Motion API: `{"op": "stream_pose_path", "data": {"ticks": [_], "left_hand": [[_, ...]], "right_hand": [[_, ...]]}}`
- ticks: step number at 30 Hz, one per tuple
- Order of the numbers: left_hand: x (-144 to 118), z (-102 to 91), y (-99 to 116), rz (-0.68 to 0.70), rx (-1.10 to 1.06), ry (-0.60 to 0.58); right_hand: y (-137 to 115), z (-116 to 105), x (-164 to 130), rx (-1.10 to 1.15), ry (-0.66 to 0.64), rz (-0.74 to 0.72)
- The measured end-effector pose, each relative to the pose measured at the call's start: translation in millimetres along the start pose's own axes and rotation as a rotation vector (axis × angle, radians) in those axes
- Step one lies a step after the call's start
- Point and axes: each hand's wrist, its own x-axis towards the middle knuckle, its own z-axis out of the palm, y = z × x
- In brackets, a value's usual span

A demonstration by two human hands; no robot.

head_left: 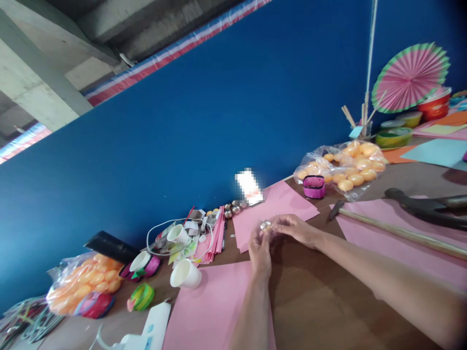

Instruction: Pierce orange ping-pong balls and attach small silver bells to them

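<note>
My left hand [260,253] comes up from below and holds a small shiny silver ball [266,225] between its fingertips. From the right, my right hand [296,230] reaches in with its fingers pinched at the ball's right side. Whether anything thin lies between those fingers is too small to make out. Both hands are above the brown table [310,296], by a pink sheet [282,204]. Just beyond them a cluster of similar silver balls [236,210] rests beside a stack of folded pink paper [218,233].
A tipped white paper cup [186,274] lies on another pink sheet [215,306]. Bags of orange balls [353,167] stand at right and left. A hammer [394,229] lies at right. A white power strip [155,328] is at front left. A blue wall [204,121] closes the back.
</note>
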Motion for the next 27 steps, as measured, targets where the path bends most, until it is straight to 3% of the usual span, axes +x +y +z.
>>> {"op": "stream_pose_path", "data": {"ticks": [27], "left_hand": [[-0.3, -0.1, 0.9, -0.001, 0.000, 0.022]], "right_hand": [[-7.4, 2.4, -1.4, -0.021, 0.022, 0.051]]}}
